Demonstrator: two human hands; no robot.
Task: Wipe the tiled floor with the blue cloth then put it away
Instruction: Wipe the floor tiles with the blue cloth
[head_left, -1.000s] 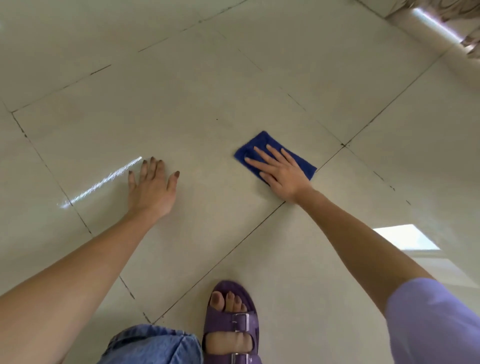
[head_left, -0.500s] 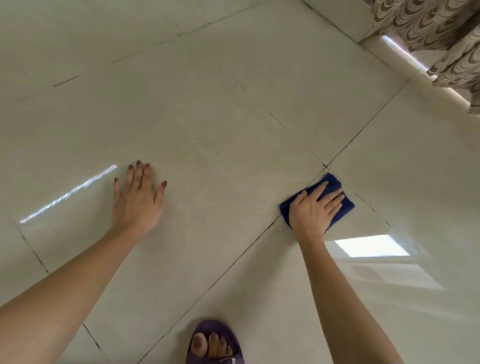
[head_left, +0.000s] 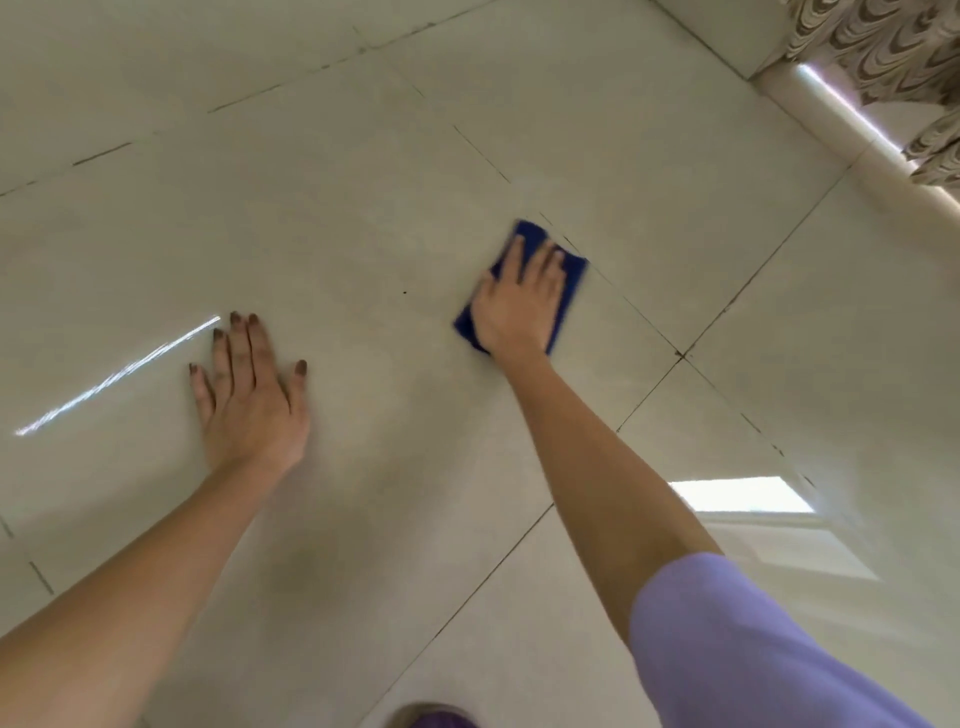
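The blue cloth (head_left: 571, 278) lies folded flat on the pale tiled floor (head_left: 363, 218), near the middle of the view. My right hand (head_left: 519, 304) presses down on it with fingers spread, covering most of it; only its edges show, slightly blurred. My left hand (head_left: 249, 395) rests flat on the floor to the left, palm down, fingers apart, holding nothing.
Dark grout lines cross the floor, meeting at a joint (head_left: 681, 355) right of the cloth. A patterned curtain (head_left: 883, 57) hangs at the top right above a pale skirting. A bright window reflection (head_left: 743, 493) sits at the right. A purple sandal tip (head_left: 436, 717) shows at the bottom edge.
My right hand has slid the cloth from the tile joint at the right up and to the left onto the big tile. The left hand stays planted.
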